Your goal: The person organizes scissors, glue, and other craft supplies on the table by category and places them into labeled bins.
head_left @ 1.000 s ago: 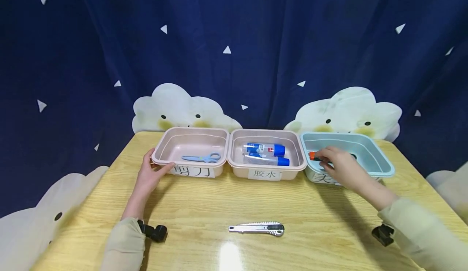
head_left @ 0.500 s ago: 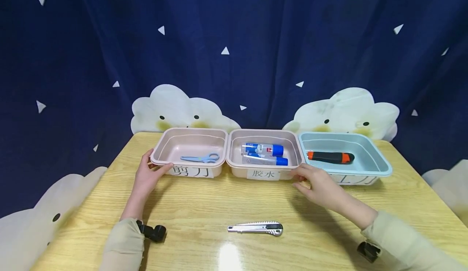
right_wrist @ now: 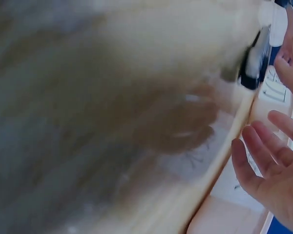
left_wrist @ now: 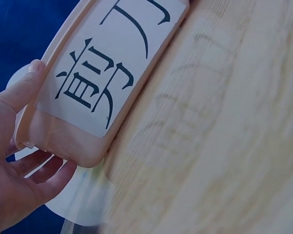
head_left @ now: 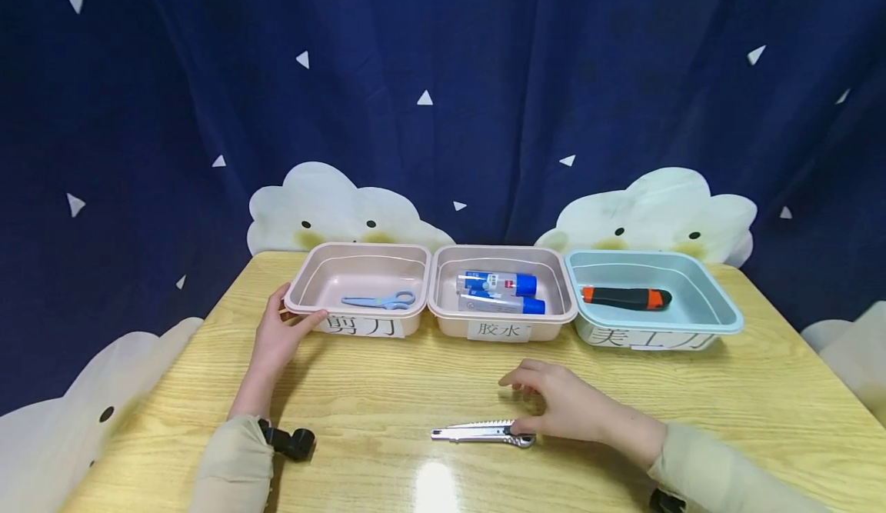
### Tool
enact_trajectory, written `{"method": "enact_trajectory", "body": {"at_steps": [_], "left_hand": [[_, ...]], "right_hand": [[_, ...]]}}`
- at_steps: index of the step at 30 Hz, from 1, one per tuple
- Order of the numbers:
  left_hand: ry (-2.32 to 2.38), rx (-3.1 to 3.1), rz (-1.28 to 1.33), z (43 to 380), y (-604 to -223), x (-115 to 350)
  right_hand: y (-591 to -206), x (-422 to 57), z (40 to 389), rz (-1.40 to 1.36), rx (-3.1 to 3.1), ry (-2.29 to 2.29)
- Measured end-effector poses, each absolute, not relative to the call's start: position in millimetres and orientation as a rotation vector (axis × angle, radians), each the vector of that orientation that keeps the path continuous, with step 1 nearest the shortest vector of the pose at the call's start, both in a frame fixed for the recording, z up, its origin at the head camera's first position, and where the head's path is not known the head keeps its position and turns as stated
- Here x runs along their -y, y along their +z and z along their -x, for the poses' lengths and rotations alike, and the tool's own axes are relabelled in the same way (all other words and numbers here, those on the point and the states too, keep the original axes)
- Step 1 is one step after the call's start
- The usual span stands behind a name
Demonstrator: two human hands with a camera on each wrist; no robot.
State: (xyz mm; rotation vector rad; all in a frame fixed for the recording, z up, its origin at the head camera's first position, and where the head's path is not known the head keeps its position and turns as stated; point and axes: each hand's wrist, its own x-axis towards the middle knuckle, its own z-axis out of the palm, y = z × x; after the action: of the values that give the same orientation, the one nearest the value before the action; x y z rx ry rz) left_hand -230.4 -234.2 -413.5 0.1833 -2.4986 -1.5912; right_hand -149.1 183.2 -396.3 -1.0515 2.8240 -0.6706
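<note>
My left hand (head_left: 279, 334) grips the front left corner of the left pink bin (head_left: 314, 274). Its thumb (left_wrist: 27, 85) lies against the rim, with the other fingers bent at the bin's end. Inside lie light blue scissors (head_left: 379, 300). A silver utility knife (head_left: 474, 431) rests on the wooden table, its black slider toward the right. Over its right end hovers my right hand (head_left: 564, 403), thumb overlapping the knife in the head view. The right wrist view shows those fingers (right_wrist: 256, 146) spread and slightly bent, holding nothing, with the knife (right_wrist: 255, 58) ahead of them.
The middle pink bin (head_left: 443, 298) holds clear glue tubes (head_left: 494, 282) with blue caps. At right, a blue bin (head_left: 720, 309) contains a black-and-orange utility knife (head_left: 623, 298). Labels face front. A dark blue curtain (head_left: 484, 113) hangs behind the table (head_left: 388, 390).
My right hand has let go of the black-and-orange knife in the blue bin and moved left and toward me, over the silver knife. The left hand keeps its place on the bin.
</note>
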Motion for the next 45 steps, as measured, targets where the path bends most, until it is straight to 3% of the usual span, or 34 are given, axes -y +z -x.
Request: {"method": "enact_trajectory", "body": {"at_steps": [31,45], "left_hand": [[-1.603,2.495,-0.179,228.7,-416.0,233.9],[-1.582,2.503,-0.184,230.0,-415.3,234.7]], "right_hand": [[-399.8,-162.2,143.5,1.277,-2.612,-0.514],[-368.5,-187.5,151.0,1.381,-2.785,-0.406]]}}
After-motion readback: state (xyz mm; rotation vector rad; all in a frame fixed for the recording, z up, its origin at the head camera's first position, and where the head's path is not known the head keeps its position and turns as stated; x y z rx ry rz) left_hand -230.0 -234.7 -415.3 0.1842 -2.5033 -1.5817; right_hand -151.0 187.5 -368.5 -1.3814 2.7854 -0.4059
